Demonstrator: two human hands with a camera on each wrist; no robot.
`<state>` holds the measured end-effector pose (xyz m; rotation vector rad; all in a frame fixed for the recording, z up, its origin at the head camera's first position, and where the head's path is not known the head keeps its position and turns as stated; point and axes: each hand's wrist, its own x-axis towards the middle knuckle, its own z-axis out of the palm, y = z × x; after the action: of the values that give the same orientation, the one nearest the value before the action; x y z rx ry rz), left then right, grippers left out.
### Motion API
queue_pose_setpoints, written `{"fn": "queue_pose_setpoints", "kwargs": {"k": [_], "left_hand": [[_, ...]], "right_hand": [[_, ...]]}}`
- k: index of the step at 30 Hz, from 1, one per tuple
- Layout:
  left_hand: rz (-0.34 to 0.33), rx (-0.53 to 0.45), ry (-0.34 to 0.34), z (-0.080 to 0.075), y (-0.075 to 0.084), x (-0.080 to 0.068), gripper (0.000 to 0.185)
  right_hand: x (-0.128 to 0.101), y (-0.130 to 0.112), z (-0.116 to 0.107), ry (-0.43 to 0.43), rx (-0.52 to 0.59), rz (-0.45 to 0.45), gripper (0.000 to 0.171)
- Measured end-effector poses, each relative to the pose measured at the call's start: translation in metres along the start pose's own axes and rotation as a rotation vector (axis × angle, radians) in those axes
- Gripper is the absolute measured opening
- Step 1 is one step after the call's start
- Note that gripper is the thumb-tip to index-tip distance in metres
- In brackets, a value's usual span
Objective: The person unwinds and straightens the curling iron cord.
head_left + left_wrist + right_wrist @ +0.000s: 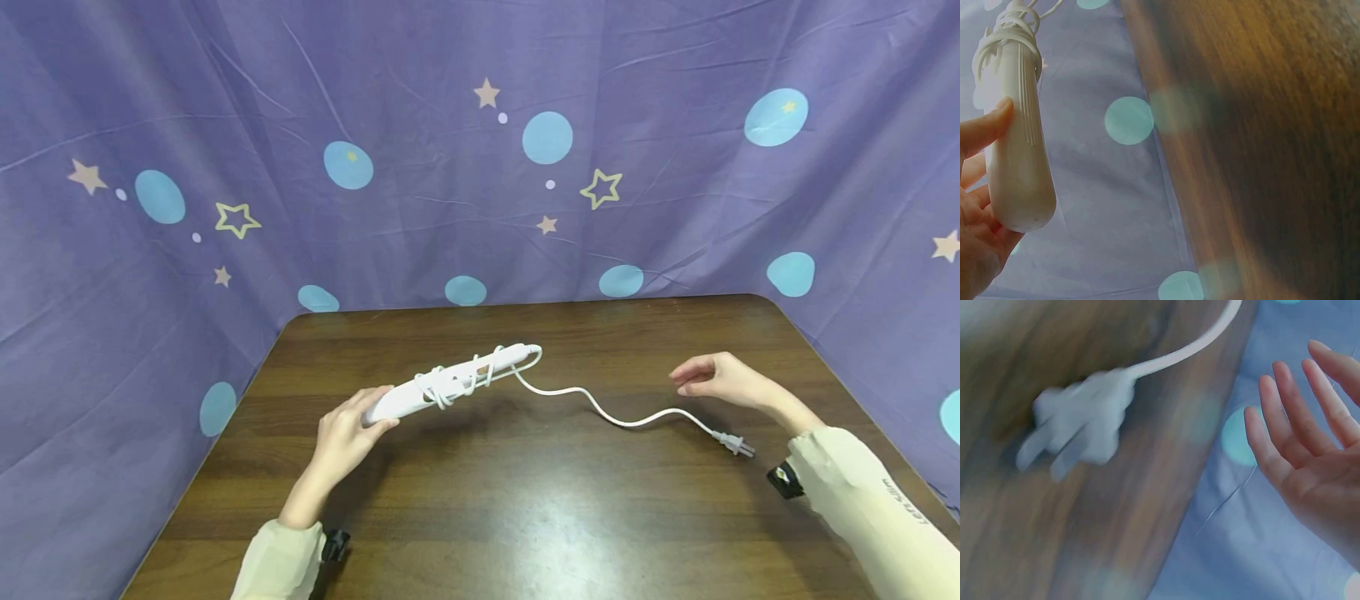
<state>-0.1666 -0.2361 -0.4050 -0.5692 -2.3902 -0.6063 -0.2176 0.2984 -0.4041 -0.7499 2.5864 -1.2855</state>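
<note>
Pinching power strip (450, 385) end in left hand (347, 433) grip, lifted for winding; right hand (712, 379) spread above cord (622, 417).

The left hand (345, 433) was curled in a grip, arm reaching forward; the right hand (712, 379) hovered with fingers (1285, 419) straight and relaxed.

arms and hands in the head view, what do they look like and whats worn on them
Both hands are bare. The left hand and right hand come out of long, loose sleeves in pale cream. The right sleeve has small dark lettering along it, too small to read. A small black device sits at each wrist, by the cuff.
</note>
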Motion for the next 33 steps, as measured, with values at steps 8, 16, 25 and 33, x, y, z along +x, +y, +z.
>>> {"fn": "queue_pose_setpoints", "kwargs": {"k": [8,16,25,33], "left_hand": [[0.006,-0.007,-0.004,-0.002,0.003,0.002,0.046],[0.019,-0.012,0.000,-0.003,0.005,0.004,0.046],[0.019,-0.018,-0.013,-0.004,0.008,0.006,0.046],[0.028,-0.022,-0.008,-0.003,0.010,0.008,0.047]], "right_hand": [[0.028,-0.020,0.020,-0.021,0.016,0.003,0.026],[0.051,-0.033,0.044,-0.064,0.036,-0.031,0.026],[0.070,-0.052,0.069,-0.088,0.057,-0.072,0.027],[0.087,-0.060,0.093,-0.084,0.072,-0.093,0.028]]}}
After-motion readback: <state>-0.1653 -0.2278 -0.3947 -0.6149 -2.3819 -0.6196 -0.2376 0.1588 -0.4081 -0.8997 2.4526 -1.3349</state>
